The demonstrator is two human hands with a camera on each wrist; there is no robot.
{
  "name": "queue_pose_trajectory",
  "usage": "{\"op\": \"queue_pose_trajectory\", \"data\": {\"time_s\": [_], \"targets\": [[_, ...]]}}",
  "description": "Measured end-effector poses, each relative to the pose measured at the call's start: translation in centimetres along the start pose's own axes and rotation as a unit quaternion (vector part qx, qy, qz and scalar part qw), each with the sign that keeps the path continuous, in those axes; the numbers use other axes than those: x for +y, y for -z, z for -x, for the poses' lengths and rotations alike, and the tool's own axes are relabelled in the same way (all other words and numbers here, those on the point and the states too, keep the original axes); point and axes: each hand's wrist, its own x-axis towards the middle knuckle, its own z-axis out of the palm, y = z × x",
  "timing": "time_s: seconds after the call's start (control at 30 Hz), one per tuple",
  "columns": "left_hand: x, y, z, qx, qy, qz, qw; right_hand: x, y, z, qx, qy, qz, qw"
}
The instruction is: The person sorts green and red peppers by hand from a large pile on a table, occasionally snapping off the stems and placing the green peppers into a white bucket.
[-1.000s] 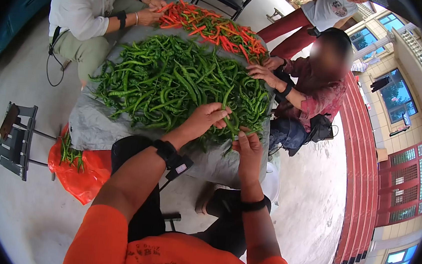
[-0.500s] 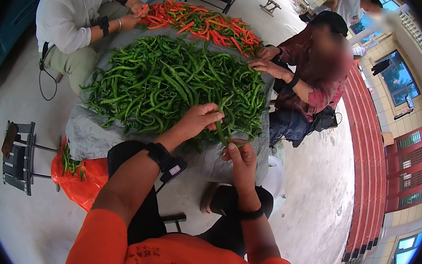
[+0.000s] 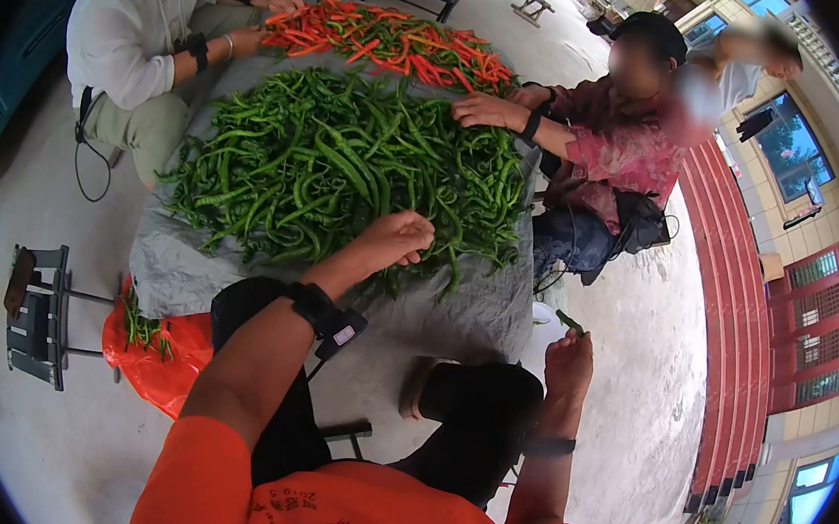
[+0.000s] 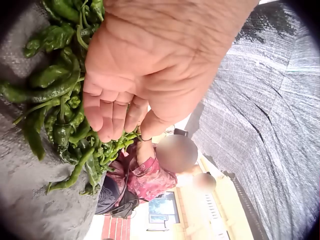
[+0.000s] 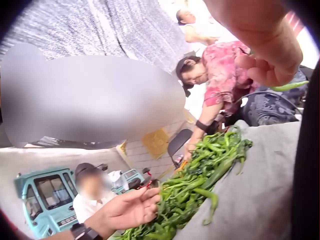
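Observation:
My left hand is over the near edge of a heap of green chili peppers, palm up with relaxed fingers. Nothing shows between those fingers in the left wrist view. My right hand is off to the right, past the table's edge, and pinches a green chili pepper. One end of that pepper sticks out from the fingers in the right wrist view. Close beside this hand, partly hidden behind the table covering, stands a white bucket.
A grey sheet covers the table. Red chili peppers lie along its far side. One person in white sits at the left, another in a red patterned shirt at the right. A red bag and a black stool are at lower left.
My hands were together on a green chili pepper. The right hand has moved right, beyond the table, with a pepper; the left has let go and stays near the heap.

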Motion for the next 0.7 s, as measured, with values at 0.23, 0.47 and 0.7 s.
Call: {"op": "queue_pose_trajectory", "data": {"time_s": [0.23, 0.47, 0.7], "targets": [[-0.3, -0.1, -0.2, 0.004, 0.007, 0.019, 1.0, -0.4, -2.4, -3.4, 0.039, -0.118, 0.037, 0.992], [-0.2, 0.0, -0.5, -0.027, 0.026, 0.017, 0.999, 2.4, -15.1, -9.0, -0.164, -0.082, 0.309, 0.933], [-0.4, 1.1, -0.5, -0.046, 0.017, 0.038, 0.998, 5.8, -18.1, -16.2, -0.143, -0.115, 0.38, 0.907]]}}
